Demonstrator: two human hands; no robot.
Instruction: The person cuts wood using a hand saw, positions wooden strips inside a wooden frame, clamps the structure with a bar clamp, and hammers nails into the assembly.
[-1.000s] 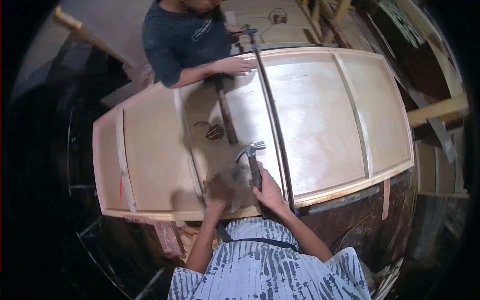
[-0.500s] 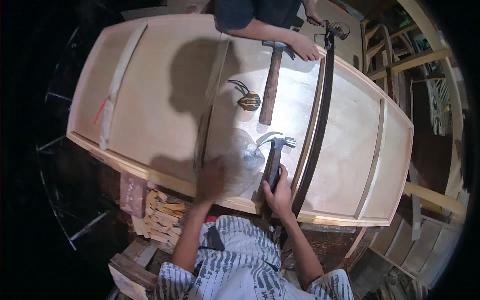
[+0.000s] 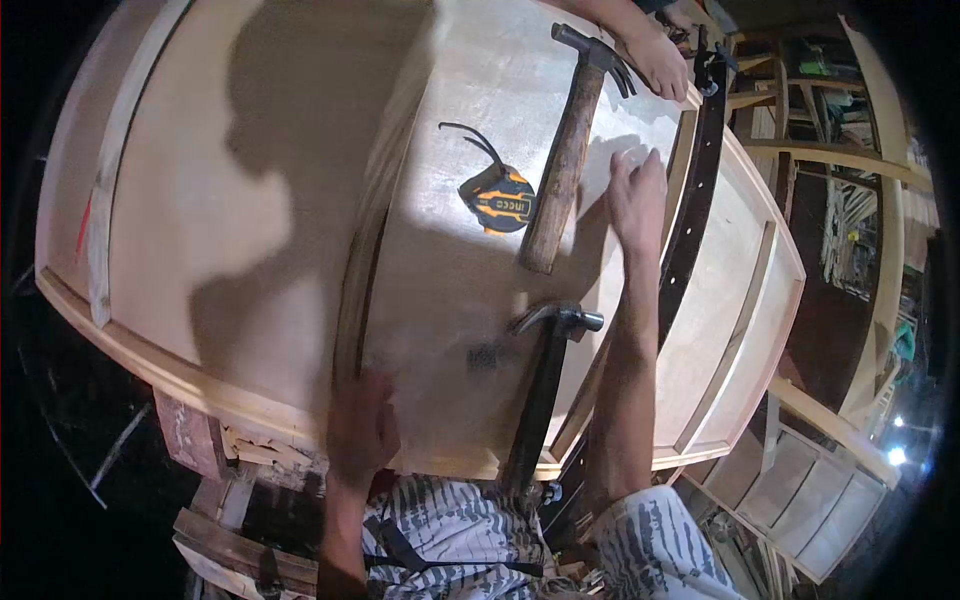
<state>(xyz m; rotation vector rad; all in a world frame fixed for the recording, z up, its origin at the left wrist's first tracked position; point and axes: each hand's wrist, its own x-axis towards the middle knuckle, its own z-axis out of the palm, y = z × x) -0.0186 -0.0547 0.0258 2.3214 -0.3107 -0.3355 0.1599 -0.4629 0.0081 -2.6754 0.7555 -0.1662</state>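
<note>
My right hand (image 3: pixel 638 200) reaches across the wooden panel (image 3: pixel 440 270), between a wooden-handled hammer (image 3: pixel 565 170) and a dark metal bar (image 3: pixel 690 200). Its fingers are partly apart, with nothing visible in them. Low in shadow, my left hand (image 3: pixel 362 425) is beside a wooden crosspiece (image 3: pixel 375 230); its fingers are smeared and unclear. A black-handled claw hammer (image 3: pixel 535 390) lies near the front edge, apart from both hands. The black and yellow tape measure (image 3: pixel 500 200) rests left of the wooden-handled hammer. A small dark patch (image 3: pixel 485 355) on the panel is too blurred to name.
Another person's hand (image 3: pixel 658 65) rests by the panel's far right, near the bar's end. Wood scraps (image 3: pixel 265 450) and a timber block (image 3: pixel 240 550) are below left. Wooden framing (image 3: pixel 850 160) stands on the right, and a slatted panel (image 3: pixel 795 500) lies lower right.
My right hand has let go of the black-handled hammer and moved up and right. The clear plastic bag by my left hand is no longer visible. The view has moved closer to the panel.
</note>
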